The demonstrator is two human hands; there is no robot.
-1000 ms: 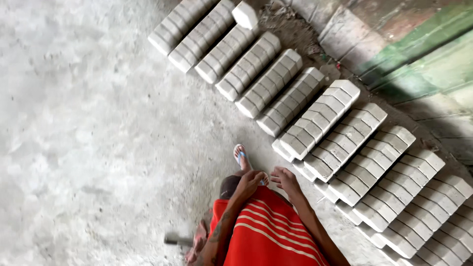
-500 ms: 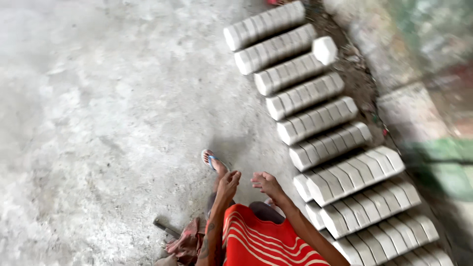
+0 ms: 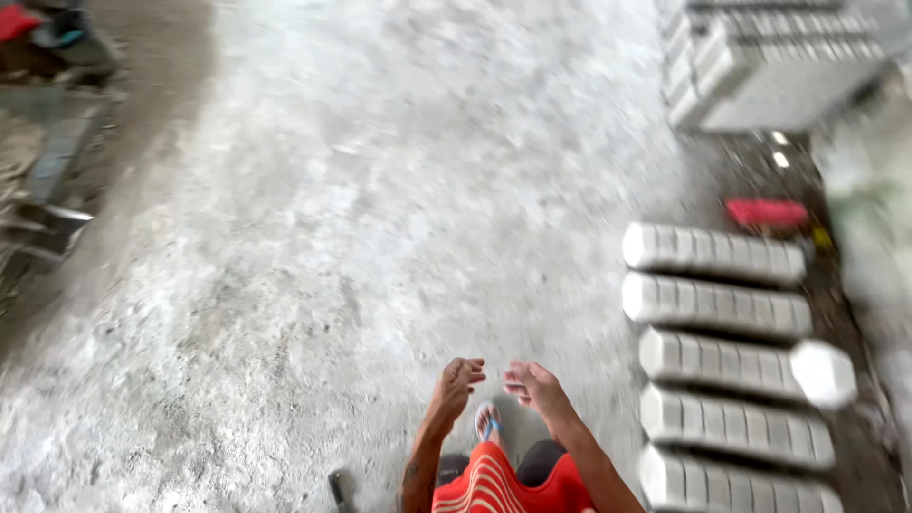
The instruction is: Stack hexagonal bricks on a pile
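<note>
Both our hands empty, fingers loosely curled, held close together low in view. Left hand and right hand hang over bare floor, touching nothing. Nearest things: rows of grey blocks to right, long axis running left-right, stacked near to far. Right hand nearer. One block lies turned at row's right end. Floor open to left and far; clutter along left edge.

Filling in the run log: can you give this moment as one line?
left hand: empty, open | right hand: empty, open | rows of grey paving blocks: on concrete floor, at right | one block: lying atop a row
</note>
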